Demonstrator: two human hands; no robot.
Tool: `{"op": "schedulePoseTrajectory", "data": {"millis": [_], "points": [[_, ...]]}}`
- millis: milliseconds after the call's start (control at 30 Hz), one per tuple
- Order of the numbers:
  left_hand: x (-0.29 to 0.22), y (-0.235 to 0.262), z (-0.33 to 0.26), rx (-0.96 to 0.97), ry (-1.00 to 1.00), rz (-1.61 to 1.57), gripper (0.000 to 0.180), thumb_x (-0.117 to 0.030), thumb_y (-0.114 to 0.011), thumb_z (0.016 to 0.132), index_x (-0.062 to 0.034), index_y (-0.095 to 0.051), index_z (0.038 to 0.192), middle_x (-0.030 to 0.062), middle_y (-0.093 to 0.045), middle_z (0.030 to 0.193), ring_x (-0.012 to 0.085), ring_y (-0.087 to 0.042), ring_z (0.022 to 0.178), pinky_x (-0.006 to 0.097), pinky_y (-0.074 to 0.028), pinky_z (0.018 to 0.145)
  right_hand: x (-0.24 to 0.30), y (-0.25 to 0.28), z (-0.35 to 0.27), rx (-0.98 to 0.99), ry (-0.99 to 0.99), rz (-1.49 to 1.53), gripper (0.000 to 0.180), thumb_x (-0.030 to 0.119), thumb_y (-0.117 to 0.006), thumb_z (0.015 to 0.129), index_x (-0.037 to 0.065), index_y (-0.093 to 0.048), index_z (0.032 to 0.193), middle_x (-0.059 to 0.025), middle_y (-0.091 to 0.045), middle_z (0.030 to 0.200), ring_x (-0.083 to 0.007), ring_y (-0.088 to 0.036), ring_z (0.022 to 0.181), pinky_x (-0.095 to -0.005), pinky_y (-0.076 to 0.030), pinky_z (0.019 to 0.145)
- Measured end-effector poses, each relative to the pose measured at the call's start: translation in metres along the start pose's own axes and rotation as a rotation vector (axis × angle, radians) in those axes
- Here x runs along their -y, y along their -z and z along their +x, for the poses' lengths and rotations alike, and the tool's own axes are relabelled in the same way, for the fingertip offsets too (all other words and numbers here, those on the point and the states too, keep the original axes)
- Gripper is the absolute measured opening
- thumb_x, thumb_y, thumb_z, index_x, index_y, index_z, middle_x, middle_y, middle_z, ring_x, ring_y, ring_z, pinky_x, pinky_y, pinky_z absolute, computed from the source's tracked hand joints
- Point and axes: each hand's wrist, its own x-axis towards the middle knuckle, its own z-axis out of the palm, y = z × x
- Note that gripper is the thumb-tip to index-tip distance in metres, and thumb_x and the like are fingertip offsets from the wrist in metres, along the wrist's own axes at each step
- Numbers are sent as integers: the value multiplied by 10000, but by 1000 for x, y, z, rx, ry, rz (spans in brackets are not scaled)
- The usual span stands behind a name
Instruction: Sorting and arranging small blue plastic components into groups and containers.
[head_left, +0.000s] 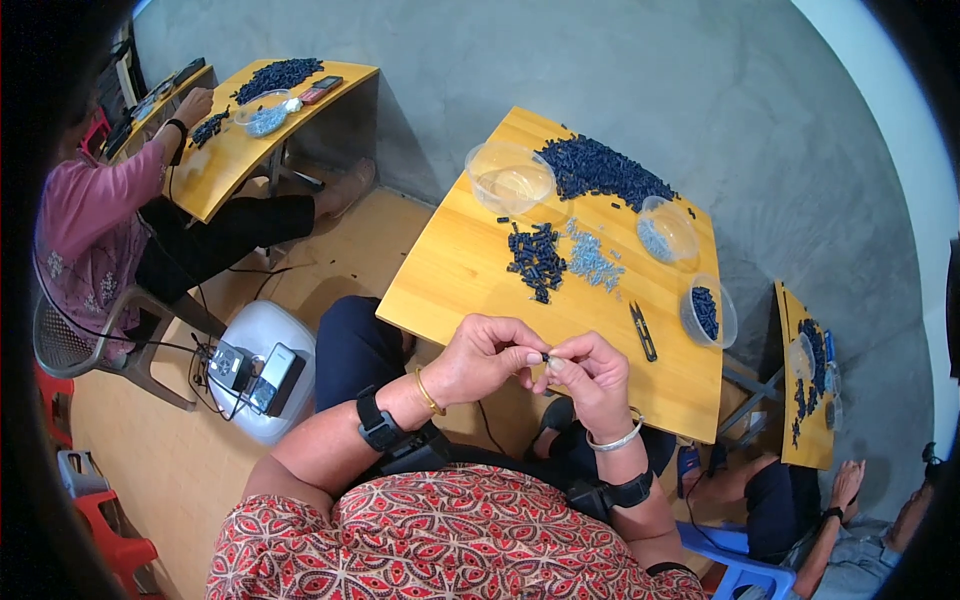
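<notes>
My left hand (482,362) and my right hand (594,380) meet just off the near edge of the table, both closed in a pinch. Between the left fingertips is a small black cylindrical piece (546,357). Something small and pale seems to sit in the right fingertips, too covered to make out. Beyond them on the yellow wooden table (440,278) lie a small pile of black cylindrical pieces (536,262) and a scatter of small pale grey-blue pieces (594,262). Black thread snips (643,332) rest to the right.
A large heap of black pieces (605,172) lies at the back, beside a clear plastic bowl (510,180). Two more bowls on the right hold pale pieces (655,242) and black pieces (705,312). Co-workers sit at tables left and right. A white stool (270,335) carries electronic boxes and cables.
</notes>
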Motion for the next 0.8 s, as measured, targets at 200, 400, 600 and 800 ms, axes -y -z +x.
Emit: {"op": "schedulePoseTrajectory", "data": {"millis": [200, 400, 600, 800], "points": [[8, 3, 2, -79, 151, -92, 108, -36, -579, 814, 22, -601, 903, 67, -609, 782, 127, -591, 612, 230, -502, 577, -13, 11, 6, 56, 83, -170, 87, 16, -537, 831, -15, -524, 912, -46, -575, 731, -107, -569, 627, -215, -467, 571], [8, 6, 1, -121, 128, -118, 134, -63, -589, 816, 22, -591, 920, 55, -606, 776, 123, -593, 616, 218, -498, 570, -1, 11, 2, -68, 45, -285, 82, 32, -552, 828, -8, -543, 899, -30, -563, 757, -87, -548, 623, -210, -463, 546], [9, 4, 2, -51, 119, -54, 146, -69, -584, 821, 18, -588, 938, 54, -607, 795, 123, -593, 623, 224, -496, 577, 0, 5, -1, -79, 108, -551, 76, 54, -588, 804, 8, -548, 850, -21, -567, 709, -56, -517, 580, -194, -430, 495], [11, 6, 3, -33, 171, -157, 167, -85, -520, 863, 12, -583, 984, 54, -598, 812, 117, -581, 655, 222, -488, 617, 0, 4, 2, -134, 116, -550, 61, 37, -588, 795, 6, -546, 827, -26, -568, 690, -56, -508, 560, -197, -427, 496]]}}
